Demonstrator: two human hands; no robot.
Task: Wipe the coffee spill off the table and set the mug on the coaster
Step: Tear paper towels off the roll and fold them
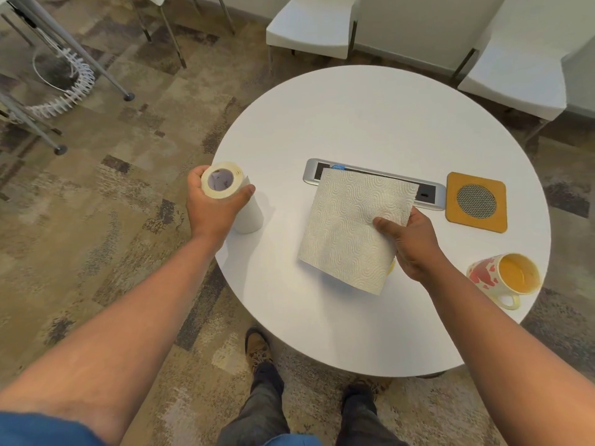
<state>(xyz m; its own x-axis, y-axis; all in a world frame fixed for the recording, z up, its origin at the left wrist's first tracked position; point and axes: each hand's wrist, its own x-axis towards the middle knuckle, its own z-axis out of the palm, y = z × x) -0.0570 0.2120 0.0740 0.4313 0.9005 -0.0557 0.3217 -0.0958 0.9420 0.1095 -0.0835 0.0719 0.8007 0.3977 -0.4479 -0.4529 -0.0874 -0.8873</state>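
On the round white table [370, 117] my left hand [212, 207] grips the top of an upright paper towel roll [235, 194] at the table's left edge. My right hand [409, 243] pinches a loose white paper towel sheet [347, 226] and holds it above the table's middle. A small yellowish patch [391, 267] shows just past the sheet's lower right edge; the sheet hides whatever lies under it. A mug [504, 278] with red hearts and a yellow inside stands at the right edge. The square cork coaster [476, 201] lies beyond it, with nothing on it.
A grey power strip panel [428, 196] is set into the table's middle, partly behind the sheet. White chairs [309, 24] stand beyond the table. Metal legs of other furniture [96, 66] and a white cable spine are on the patterned carpet at left. My shoes [257, 346] are below the table's near edge.
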